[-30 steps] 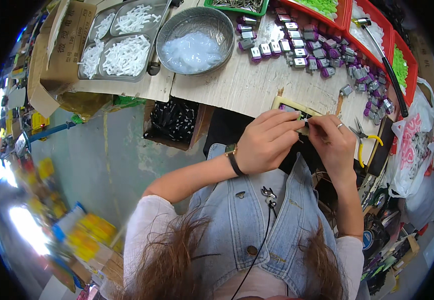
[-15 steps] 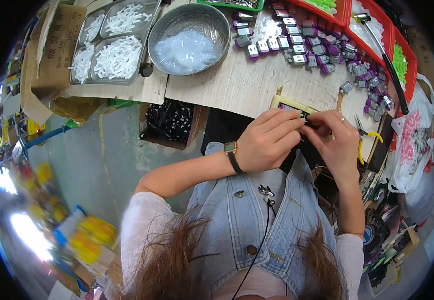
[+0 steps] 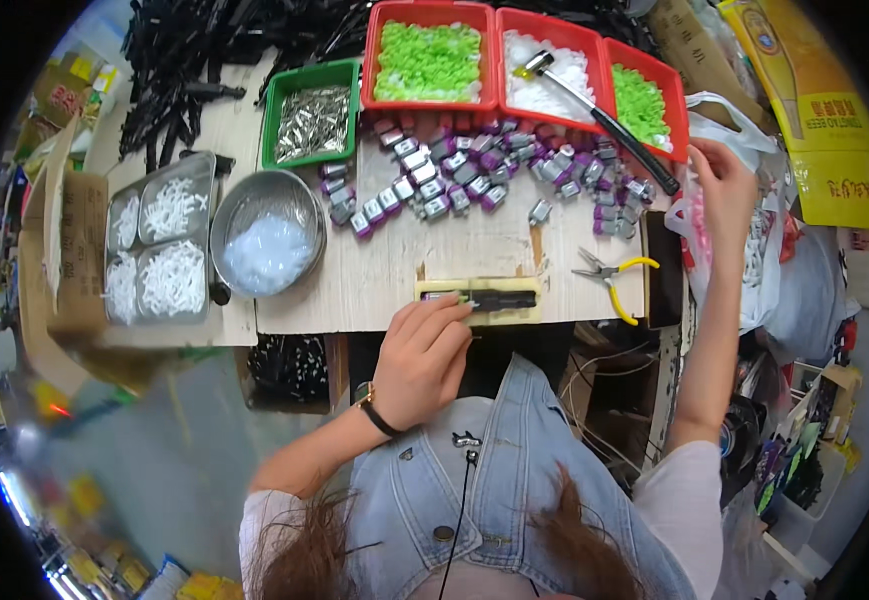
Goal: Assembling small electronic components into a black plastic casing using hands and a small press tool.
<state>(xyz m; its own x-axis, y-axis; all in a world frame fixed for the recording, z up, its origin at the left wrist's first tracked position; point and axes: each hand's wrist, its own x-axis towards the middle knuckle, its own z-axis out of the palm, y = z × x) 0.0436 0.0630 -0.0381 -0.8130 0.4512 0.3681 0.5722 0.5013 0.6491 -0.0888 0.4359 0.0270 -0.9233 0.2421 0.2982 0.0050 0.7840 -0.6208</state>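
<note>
My left hand [image 3: 420, 358] rests at the left end of a cream-coloured fixture [image 3: 494, 316] at the table's front edge. Its fingers are bent together over a small part there, which they mostly hide. In the fixture lies a slim black plastic part [image 3: 504, 299], with a bit of purple showing at its left end. My right hand [image 3: 726, 195] is raised at the right, over the white plastic bag [image 3: 754, 225] and close to the handle end of a small hammer [image 3: 604, 118]. Its fingers are loosely bent and slightly apart, with nothing visible in them.
Yellow-handled pliers [image 3: 609, 272] lie right of the fixture. Behind are many small purple-and-silver motors [image 3: 434, 190], red trays [image 3: 434, 104] of green and white pieces, and a green tray [image 3: 270, 130] of metal pins. A metal bowl [image 3: 222, 235] and divided tray [image 3: 206, 190] stand left.
My right hand has left the fixture and moved up and right to the plastic bag and hammer handle. My left hand stays at the fixture. The view has shifted, showing more of the table's back.
</note>
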